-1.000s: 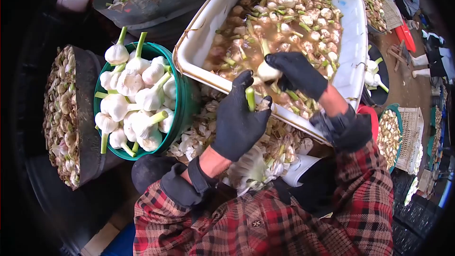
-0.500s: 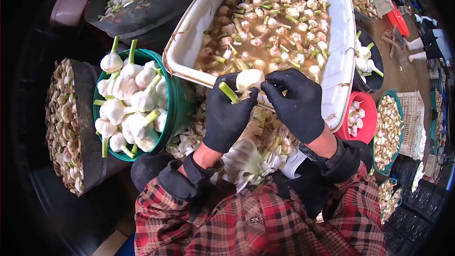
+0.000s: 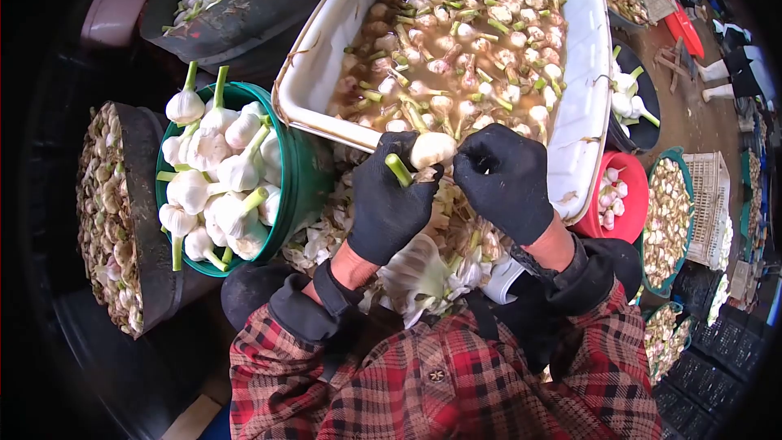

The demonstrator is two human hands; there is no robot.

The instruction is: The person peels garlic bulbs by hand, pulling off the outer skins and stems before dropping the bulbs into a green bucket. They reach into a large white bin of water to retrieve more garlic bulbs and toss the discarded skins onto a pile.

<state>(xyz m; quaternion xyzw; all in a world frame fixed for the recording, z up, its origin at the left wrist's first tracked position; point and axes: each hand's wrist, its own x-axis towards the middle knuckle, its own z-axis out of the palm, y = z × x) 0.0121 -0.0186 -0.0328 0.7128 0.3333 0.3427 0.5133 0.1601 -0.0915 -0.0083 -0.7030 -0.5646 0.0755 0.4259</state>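
Note:
My left hand (image 3: 393,208), in a black glove, is closed around a garlic bulb (image 3: 433,151). The bulb's pale round side faces my right hand, and its cut green stem pokes out between thumb and fingers. Just right of the bulb, my right hand (image 3: 507,187), also black-gloved, has its fingertips pinched together; whatever they grip is hidden. Both hands are over the near edge of a white tub (image 3: 588,90) of brown water with many garlic bulbs floating. Below them, loose garlic skins (image 3: 419,269) lie heaped against my lap.
To the left, a green bucket (image 3: 305,187) is heaped with clean white garlic, beside a dark container (image 3: 147,220) of unpeeled bulbs. A red bowl (image 3: 631,212) with some bulbs sits right of the tub. Farther right are a pale crate (image 3: 707,187) and a person's legs (image 3: 717,81).
My right fingers have drawn slightly away from the bulb, down and to the right. The left hand keeps its hold, and the bulb sits a little lower. The whole view has shifted slightly.

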